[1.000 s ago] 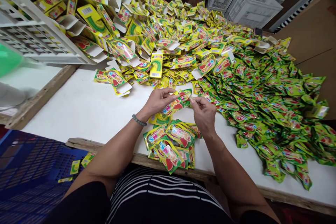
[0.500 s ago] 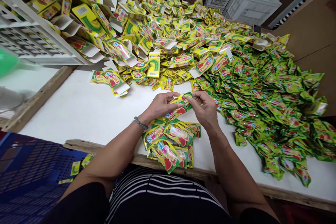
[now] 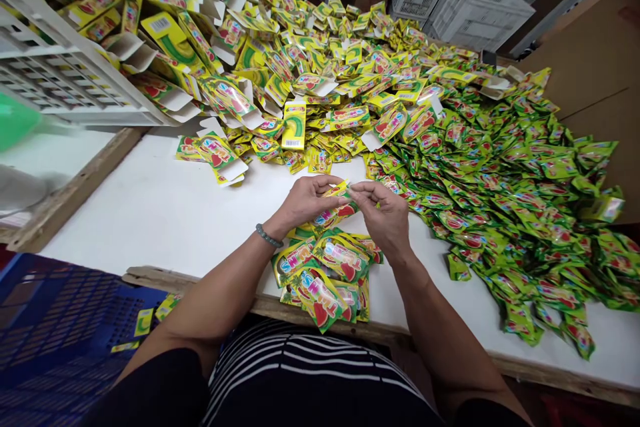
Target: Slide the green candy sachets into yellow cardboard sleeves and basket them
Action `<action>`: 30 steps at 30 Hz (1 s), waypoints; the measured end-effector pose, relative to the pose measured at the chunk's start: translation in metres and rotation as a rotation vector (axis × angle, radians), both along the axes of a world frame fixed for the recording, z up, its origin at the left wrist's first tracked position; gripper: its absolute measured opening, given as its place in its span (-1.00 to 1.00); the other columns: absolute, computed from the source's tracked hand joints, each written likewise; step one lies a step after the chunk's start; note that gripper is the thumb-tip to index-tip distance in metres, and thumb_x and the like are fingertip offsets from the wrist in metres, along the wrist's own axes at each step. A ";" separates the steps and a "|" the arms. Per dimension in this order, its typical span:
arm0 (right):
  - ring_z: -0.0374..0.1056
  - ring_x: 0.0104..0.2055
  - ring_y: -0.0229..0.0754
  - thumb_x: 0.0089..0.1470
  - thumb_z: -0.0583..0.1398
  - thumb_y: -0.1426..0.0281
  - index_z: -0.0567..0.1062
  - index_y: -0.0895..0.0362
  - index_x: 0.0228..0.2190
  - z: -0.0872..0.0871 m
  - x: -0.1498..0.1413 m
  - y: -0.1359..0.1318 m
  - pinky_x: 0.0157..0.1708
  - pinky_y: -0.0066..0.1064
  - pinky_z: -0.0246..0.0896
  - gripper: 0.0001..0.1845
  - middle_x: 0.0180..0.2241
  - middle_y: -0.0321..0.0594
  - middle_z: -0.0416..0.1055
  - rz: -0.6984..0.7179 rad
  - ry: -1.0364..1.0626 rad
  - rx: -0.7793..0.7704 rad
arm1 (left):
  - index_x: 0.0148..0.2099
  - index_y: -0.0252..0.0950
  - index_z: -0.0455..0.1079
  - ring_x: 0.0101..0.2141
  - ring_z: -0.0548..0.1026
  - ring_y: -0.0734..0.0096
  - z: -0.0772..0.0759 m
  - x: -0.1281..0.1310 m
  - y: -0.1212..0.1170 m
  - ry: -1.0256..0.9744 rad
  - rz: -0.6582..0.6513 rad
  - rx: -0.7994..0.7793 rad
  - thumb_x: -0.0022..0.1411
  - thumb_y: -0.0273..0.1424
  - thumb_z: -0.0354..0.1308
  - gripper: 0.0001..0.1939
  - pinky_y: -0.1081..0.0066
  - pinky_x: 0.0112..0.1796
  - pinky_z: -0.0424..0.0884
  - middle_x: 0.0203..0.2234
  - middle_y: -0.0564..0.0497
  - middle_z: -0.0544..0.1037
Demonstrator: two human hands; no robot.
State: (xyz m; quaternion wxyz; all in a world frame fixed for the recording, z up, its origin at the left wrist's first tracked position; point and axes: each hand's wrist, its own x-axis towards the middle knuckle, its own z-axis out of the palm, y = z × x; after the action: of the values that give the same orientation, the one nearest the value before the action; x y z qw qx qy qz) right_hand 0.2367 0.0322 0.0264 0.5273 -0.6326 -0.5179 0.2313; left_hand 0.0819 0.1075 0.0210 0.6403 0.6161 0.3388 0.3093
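Note:
My left hand (image 3: 307,201) is closed around a small yellow-green carton (image 3: 331,215) printed with watermelon and pink-blue letters. At the carton's upper right end, the fingertips of my right hand (image 3: 383,210) are pinched together on it; what lies inside is hidden. Just below my hands, several flat printed packets (image 3: 320,293) lie in an overlapping pile at the table's front edge. To the right spreads a large heap of small green sachets (image 3: 480,213). Beyond my hands, open-ended yellow cartons (image 3: 230,97) lie loosely on yellow sachets (image 3: 319,159).
A tipped white crate (image 3: 75,73) full of cartons stands at the left. Below the white table (image 3: 150,213), a blue crate (image 3: 75,327) holds a few cartons. White crates (image 3: 480,13) are stacked behind, and brown cardboard (image 3: 595,67) stands at the far right.
My right hand has moved slightly left, onto the carton's end. The green sachet end that showed between its fingers is now mostly out of sight. My left hand stays in place.

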 end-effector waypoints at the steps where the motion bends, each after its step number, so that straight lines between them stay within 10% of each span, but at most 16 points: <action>1: 0.45 -0.40 -0.17 0.11 0.23 0.22 0.54 0.07 -0.28 0.001 -0.001 -0.001 -0.36 -0.34 0.30 -0.79 -0.45 -0.28 0.56 -0.001 -0.006 -0.009 | -0.09 -0.40 0.52 -0.54 0.32 0.56 0.000 0.000 0.000 -0.003 0.007 -0.004 -0.05 -0.23 0.41 -0.50 0.50 -0.51 0.22 -0.51 0.06 0.51; 6: 0.26 -0.62 -0.27 0.20 0.16 0.17 0.41 0.07 -0.07 0.004 -0.005 -0.004 -0.49 -0.37 0.19 -0.66 -0.53 -0.38 0.52 0.076 -0.088 -0.087 | -0.13 -0.37 0.48 -0.63 0.18 0.62 0.001 -0.001 0.000 -0.030 0.046 -0.005 -0.05 -0.19 0.42 -0.52 0.52 -0.58 0.05 -0.66 0.17 0.32; 13: 0.42 -0.05 -0.13 0.16 0.22 0.21 0.45 0.05 -0.11 -0.009 0.003 -0.001 -0.11 -0.25 0.37 -0.72 -0.08 -0.13 0.50 -0.057 0.089 0.175 | 0.06 -0.26 0.25 -0.69 0.09 0.63 0.008 0.002 -0.003 -0.132 0.089 0.035 0.16 -0.13 0.29 -0.48 0.55 -0.63 -0.04 -0.70 0.28 0.17; 30: 0.40 -0.30 -0.19 0.05 0.30 0.26 0.58 0.06 -0.39 -0.015 -0.001 0.004 -0.22 -0.29 0.35 -0.87 -0.38 -0.26 0.48 -0.048 0.217 0.145 | -0.12 -0.26 0.39 -0.71 0.04 0.63 0.004 0.002 0.000 -0.188 0.112 0.016 0.15 -0.11 0.31 -0.61 0.53 -0.65 -0.07 -0.71 0.24 0.13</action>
State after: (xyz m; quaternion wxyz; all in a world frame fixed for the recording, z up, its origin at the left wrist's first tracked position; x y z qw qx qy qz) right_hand 0.2362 0.0361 0.0113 0.6300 -0.5763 -0.4579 0.2475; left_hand 0.0841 0.1078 0.0250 0.6461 0.5694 0.3086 0.4039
